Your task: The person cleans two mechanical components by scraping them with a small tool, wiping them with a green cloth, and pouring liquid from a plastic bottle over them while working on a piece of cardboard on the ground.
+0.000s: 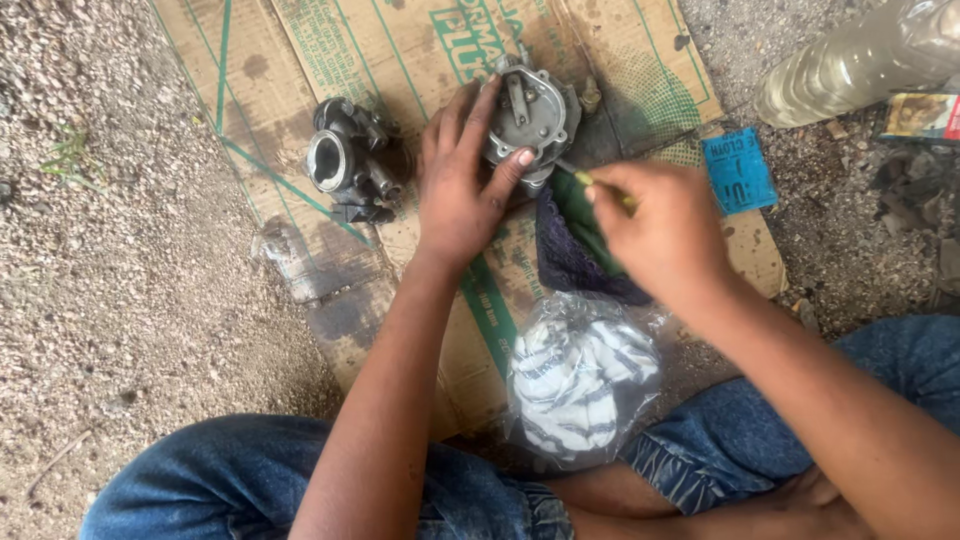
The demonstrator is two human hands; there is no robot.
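Note:
My left hand (462,180) grips a grey metal carburetor part (530,115) resting on flattened cardboard (400,60), fingers wrapped around its left side and thumb on its lower edge. My right hand (665,235) holds a thin yellow-handled tool (600,188) whose tip touches the lower right edge of that part. A second carburetor body (345,160) with a round bore lies to the left, apart from both hands.
A dark cloth (570,255) lies under my right hand. A clear plastic bag with striped fabric (580,375) sits between my knees. A plastic bottle (860,60) and a blue card (738,170) lie at the right. Gravel ground surrounds the cardboard.

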